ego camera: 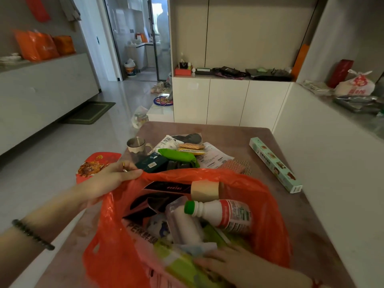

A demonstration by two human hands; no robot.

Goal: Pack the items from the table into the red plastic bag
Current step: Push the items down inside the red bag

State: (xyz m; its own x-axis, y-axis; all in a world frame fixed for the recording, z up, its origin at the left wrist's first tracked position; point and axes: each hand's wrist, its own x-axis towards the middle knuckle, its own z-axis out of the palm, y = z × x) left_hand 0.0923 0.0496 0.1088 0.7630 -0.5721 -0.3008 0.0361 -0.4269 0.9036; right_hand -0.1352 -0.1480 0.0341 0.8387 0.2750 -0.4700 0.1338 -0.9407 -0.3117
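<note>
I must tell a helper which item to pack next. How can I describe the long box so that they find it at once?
Start at the brown table and the red plastic bag standing on it. To the bag's right, by the table's right edge, lies the long box, alone. It is slim, pale green, with small food pictures; nothing else is so long.

Red-orange plastic bag showing translucent. White bottle wearing green cap, red-and-white label. Tan tape roll. Bright green packet lying mid-table. Pale mint long box, food pictures printed, near right edge of brownish-pink table.
</note>
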